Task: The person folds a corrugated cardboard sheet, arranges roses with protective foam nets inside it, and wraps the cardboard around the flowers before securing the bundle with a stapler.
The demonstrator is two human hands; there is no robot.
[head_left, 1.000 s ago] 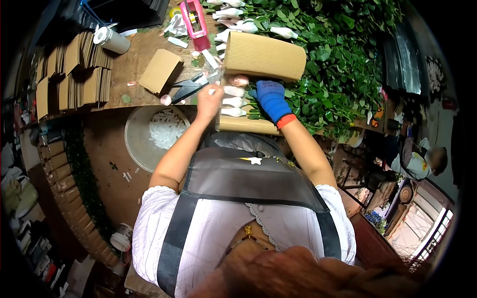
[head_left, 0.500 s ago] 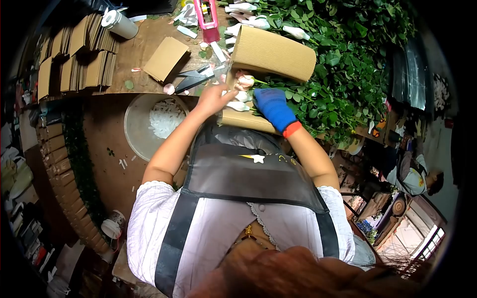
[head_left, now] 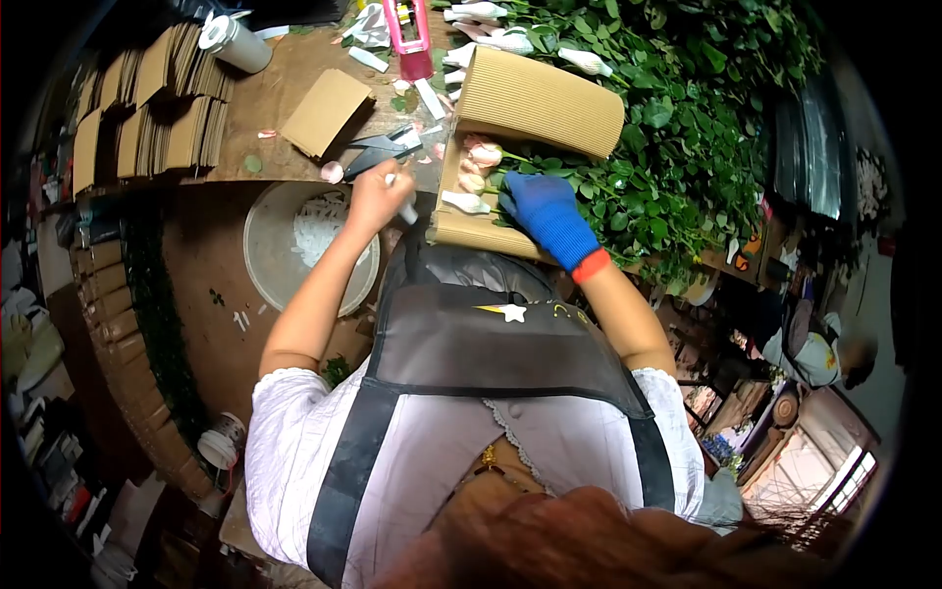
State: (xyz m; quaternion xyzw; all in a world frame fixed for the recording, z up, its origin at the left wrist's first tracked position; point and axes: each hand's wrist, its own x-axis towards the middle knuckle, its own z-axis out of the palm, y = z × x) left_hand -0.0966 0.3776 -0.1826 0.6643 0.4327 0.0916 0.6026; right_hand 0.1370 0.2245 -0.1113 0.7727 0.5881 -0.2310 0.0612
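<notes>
My left hand (head_left: pixel 379 196), bare, is closed on a white foam sleeve (head_left: pixel 408 211) just off the table's front edge. In a blue glove, my right hand (head_left: pixel 546 211) has its fingers curled round rose stems at the open corrugated cardboard wrap (head_left: pixel 447 228). Left of the glove lie a pink rose (head_left: pixel 482 150), a paler uncovered bud (head_left: pixel 472 183) and a bud in a white sleeve (head_left: pixel 465 202). The wrap's upper flap (head_left: pixel 540 103) is folded over the stems. Black-handled scissors (head_left: pixel 378 152) rest left of the wrap.
Leafy rose stems (head_left: pixel 677 128) fill the table's right side, with several sleeved buds (head_left: pixel 505 41) at the back. A cardboard stack (head_left: pixel 327 113), a pink tool (head_left: pixel 410 44) and a white cup (head_left: pixel 235 44) stand left. Below is a bin (head_left: pixel 260 260) of white sleeves.
My left hand has moved left and down, away from the roses, with a white foam sleeve in it. A bud below the pink rose is now bare. My right hand stays at the stems.
</notes>
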